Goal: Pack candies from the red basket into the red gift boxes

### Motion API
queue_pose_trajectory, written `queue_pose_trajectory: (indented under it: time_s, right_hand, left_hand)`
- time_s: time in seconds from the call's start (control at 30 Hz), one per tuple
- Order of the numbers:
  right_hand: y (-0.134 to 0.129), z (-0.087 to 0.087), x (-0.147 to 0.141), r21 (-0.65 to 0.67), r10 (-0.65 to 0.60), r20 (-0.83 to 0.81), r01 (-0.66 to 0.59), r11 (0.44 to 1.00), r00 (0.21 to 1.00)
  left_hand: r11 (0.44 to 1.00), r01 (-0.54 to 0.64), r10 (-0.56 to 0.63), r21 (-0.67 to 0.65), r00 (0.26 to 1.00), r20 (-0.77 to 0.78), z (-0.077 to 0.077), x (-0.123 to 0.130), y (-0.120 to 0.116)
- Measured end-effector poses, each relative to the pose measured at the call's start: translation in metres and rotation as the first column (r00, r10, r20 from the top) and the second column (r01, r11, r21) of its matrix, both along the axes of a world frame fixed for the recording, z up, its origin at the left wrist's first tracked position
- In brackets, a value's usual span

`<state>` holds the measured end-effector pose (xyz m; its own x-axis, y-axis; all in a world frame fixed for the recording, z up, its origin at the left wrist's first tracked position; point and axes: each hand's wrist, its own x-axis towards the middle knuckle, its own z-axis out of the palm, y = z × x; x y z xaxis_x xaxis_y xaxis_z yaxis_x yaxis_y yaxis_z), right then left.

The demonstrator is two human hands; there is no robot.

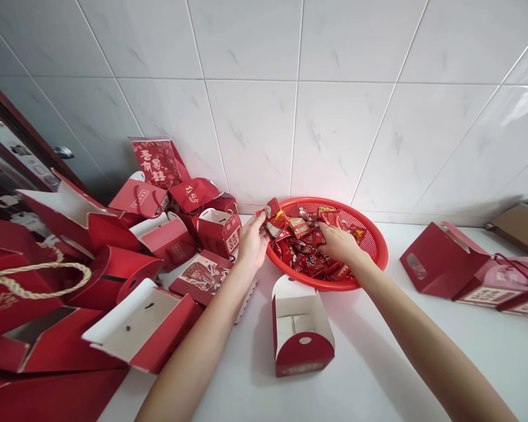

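Note:
A red plastic basket full of red-wrapped candies stands against the tiled wall. At its left rim, my left hand is closed around a few wrapped candies. My right hand reaches into the basket, its fingertips down among the candies, partly hidden; whether they grip one I cannot tell. In front of the basket, between my forearms, sits a small red gift box with its top open and a white inside. No candy shows in it.
Many red gift boxes, some open, crowd the left side, one with a cream rope handle. More red boxes stand at the right on the white table. A brown cardboard box lies farther right.

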<state>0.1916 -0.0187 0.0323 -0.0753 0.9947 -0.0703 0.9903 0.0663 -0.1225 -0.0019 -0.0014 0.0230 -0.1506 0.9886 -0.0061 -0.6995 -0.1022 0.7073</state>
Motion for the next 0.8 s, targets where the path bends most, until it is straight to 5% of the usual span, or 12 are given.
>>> queue_pose_trajectory:
  time_s: [0.37,0.57,0.8]
  right_hand:
    - [0.0038,-0.0047,-0.0053,-0.123,0.219,-0.043,-0.223,0.967,0.975]
    - [0.0060,-0.0072,-0.0029,-0.117,0.217,-0.107,-0.229,0.967,0.970]
    - [0.0087,-0.0061,0.0013,0.053,0.107,-0.272,-0.097,0.994,0.956]
  left_hand:
    - [0.999,0.041,-0.041,0.019,0.999,-0.029,-0.0017,-0.0011,0.0007]
    - [0.997,0.052,-0.049,0.052,0.997,-0.060,-0.0032,-0.0021,0.0012]
    - [0.998,0.047,-0.044,0.052,0.997,-0.068,-0.0048,-0.0019,0.0016]
